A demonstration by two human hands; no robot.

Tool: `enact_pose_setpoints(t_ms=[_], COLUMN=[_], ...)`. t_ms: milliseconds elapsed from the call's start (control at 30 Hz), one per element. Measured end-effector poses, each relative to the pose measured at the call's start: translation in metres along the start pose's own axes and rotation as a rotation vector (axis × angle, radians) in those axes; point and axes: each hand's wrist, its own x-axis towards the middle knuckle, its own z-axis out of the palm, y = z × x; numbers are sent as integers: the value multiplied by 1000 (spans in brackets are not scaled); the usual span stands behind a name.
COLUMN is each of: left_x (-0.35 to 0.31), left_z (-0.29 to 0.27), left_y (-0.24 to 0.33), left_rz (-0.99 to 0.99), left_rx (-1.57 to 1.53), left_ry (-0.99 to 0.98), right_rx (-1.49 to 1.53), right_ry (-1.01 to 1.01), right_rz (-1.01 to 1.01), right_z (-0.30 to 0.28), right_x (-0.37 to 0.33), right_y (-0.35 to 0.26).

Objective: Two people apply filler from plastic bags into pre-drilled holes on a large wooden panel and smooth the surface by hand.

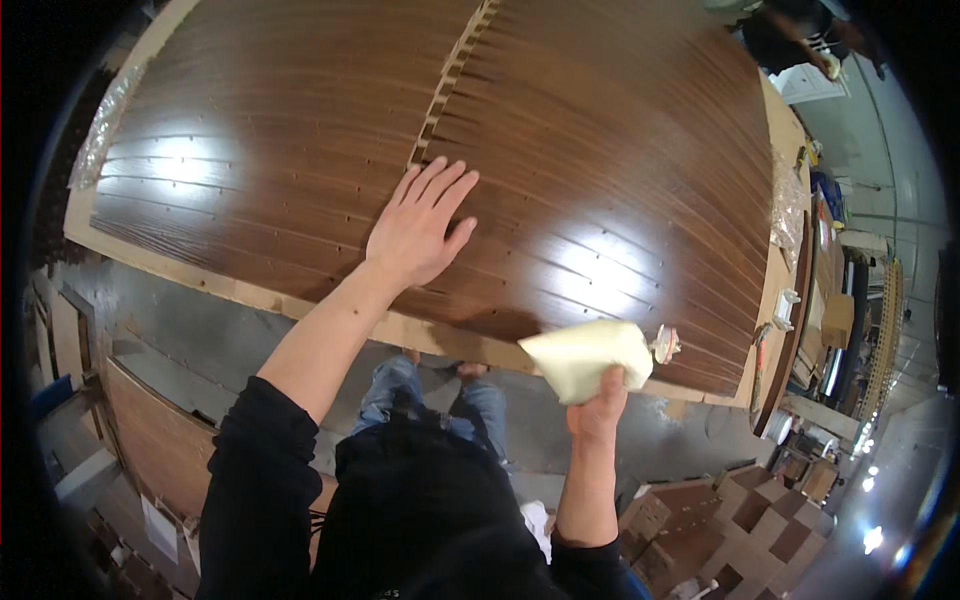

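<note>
A dark brown wood-grain panel point(290, 110), dotted with small holes, lies before me. My left hand point(415, 225) is on it, fingers stretched out and spread, just below the near end of a notched, light-coloured strip point(445, 95) that runs away from me between two brown surfaces. Over the panel's near edge, my right hand point(600, 400) is closed round a pale yellow pouch-like thing point(590, 355). It tapers to a point on the left. At its right end is a small clear and reddish piece point(666, 344), whose kind I cannot make out.
Pale board edges point(250, 295) and bubble wrap point(105, 125) border the panel. A small white object point(788, 308) lies at the right edge. Stacked brown and tan boards point(745, 525) stand at lower right. Another person point(795, 35) is at the far right.
</note>
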Motion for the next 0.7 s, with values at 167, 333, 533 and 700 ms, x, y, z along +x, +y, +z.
enact_pose_setpoints(t_ms=[167, 333, 533, 700], left_x=[-3, -4, -4, -6], left_z=[1, 10, 5, 8], left_y=[-4, -7, -5, -5], left_rz=[-26, -30, -24, -28], left_rx=[-17, -54, -58, -64], left_ry=[23, 70, 85, 83], right_rx=[-521, -609, -757, -785], right_ry=[15, 56, 75, 64], right_rz=[-142, -152, -201, -216], right_z=[27, 35, 55, 55], right_x=[9, 12, 16, 17], right_y=[0, 2, -11, -9])
